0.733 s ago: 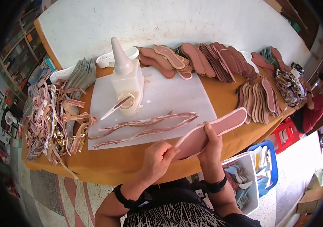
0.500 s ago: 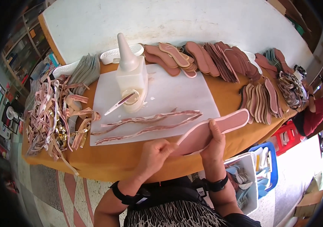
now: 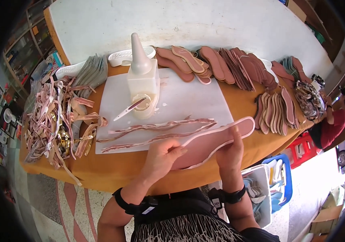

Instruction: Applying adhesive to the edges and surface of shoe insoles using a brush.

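Between my hands, over the front edge of the table, is a pinkish-brown shoe insole [image 3: 208, 146] with a pale folded rim. My right hand [image 3: 231, 155] is closed on its right part, thumb on the top face and fingers underneath. At the insole's left end, my left hand [image 3: 161, 158] is closed with curled fingers, thumb and forefinger at the rim. Behind them, two ragged pinkish strips [image 3: 156, 139] lie on a white board [image 3: 194, 92]. A cream glue bottle [image 3: 143, 82] with a cone top stands there, a white-handled brush [image 3: 129, 109] resting across its opening.
Tangled trimmings [image 3: 55, 121] are heaped at the left, beside grey insoles [image 3: 89, 72]. Stacked brown insoles [image 3: 217, 64] line the back, and more insoles [image 3: 277, 111] lie at the right. Below right stand a white crate [image 3: 263, 193] and a red stool [image 3: 301, 150]; another person [image 3: 337, 121] sits beyond.
The insole and my right hand have shifted slightly left and down. My left hand has moved a little up along the insole's rim, and its thumb now shows more.
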Motion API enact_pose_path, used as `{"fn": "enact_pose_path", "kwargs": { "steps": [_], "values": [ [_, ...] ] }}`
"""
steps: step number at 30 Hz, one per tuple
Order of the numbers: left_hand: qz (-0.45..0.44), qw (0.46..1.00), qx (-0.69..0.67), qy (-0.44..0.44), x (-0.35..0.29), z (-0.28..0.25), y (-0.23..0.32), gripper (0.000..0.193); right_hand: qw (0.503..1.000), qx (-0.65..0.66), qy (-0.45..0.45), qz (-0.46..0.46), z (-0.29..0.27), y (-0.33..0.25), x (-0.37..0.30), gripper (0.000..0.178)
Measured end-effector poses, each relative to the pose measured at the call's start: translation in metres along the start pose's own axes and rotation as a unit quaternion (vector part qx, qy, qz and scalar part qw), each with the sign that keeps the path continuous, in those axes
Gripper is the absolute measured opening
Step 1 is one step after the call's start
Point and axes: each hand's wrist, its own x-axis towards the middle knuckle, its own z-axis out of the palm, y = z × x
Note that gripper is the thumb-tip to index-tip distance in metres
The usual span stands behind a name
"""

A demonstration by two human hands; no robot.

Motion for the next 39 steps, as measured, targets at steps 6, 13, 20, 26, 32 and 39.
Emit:
{"fn": "enact_pose_path", "kwargs": {
  "steps": [6, 13, 20, 26, 32, 39],
  "values": [
    [0.008, 0.999, -0.014, -0.033, 0.004, -0.008, -0.004, 0.010, 0.995, 0.060, 0.077, -0.019, -0.004, 0.002, 0.007, 0.030],
    [-0.009, 0.998, 0.038, -0.050, 0.012, -0.012, -0.002, 0.011, 1.000, 0.017, 0.014, -0.009, 0.009, 0.022, 0.000, 0.029],
    [-0.160, 0.984, -0.074, -0.026, 0.002, -0.035, -0.017, 0.010, 0.979, -0.185, 0.081, 0.009, -0.004, -0.002, 0.003, 0.013],
    [-0.092, 0.989, -0.119, -0.014, -0.001, -0.029, -0.025, 0.009, 0.971, -0.233, 0.028, 0.052, 0.005, 0.014, -0.012, 0.014],
    [-0.099, 0.985, -0.140, -0.007, -0.005, -0.020, -0.030, 0.010, 0.962, -0.269, 0.007, 0.052, 0.012, 0.016, -0.017, 0.014],
    [-0.111, 0.982, -0.155, 0.016, -0.010, -0.008, -0.026, 0.019, 0.951, -0.297, -0.001, 0.081, 0.010, 0.023, -0.032, 0.014]
  ]
}}
